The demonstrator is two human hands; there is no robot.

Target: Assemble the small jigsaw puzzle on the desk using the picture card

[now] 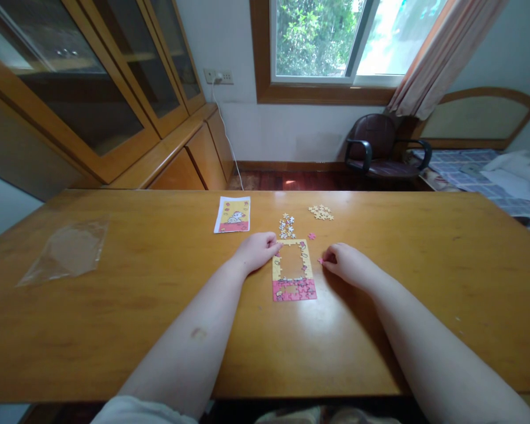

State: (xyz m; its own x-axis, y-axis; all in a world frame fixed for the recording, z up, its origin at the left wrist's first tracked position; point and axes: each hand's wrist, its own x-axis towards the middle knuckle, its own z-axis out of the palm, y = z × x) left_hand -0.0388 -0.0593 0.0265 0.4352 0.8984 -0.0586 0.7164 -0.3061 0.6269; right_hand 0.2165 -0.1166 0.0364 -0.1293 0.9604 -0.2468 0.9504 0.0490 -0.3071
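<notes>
Resting on the desk [159, 294]: both bare forearms, stretched out toward the window, one hand on either side of a small puzzle.
Puzzle [307, 290]: flat on the desk, mid-width, between the hands. A yellow border and a pink bottom band are joined up. The centre is an open gap showing wood, and there is a smaller gap in the pink band.
Left hand [257, 250]: fingers curled together, tips touching the puzzle's top left corner. From where I stand I cannot tell whether they pinch anything.
Right hand [348, 264]: just beside the puzzle's right edge, thumb and fingertips closed on a pink piece [320, 259] low at the desk.
White pile [287, 227]: loose pieces just beyond the puzzle's top edge, near the left hand.
Yellow pile [321, 212]: farther back, to the right of the white pile.
Stray piece [311, 236]: pink, alone between the piles and the puzzle.
Card [232, 214]: a printed picture in yellow and pink, lying beyond the left hand.
Bag [66, 250]: clear plastic, flat, well apart at the desk's left end.
Chair [380, 147]: dark, under the window beyond the desk.
</notes>
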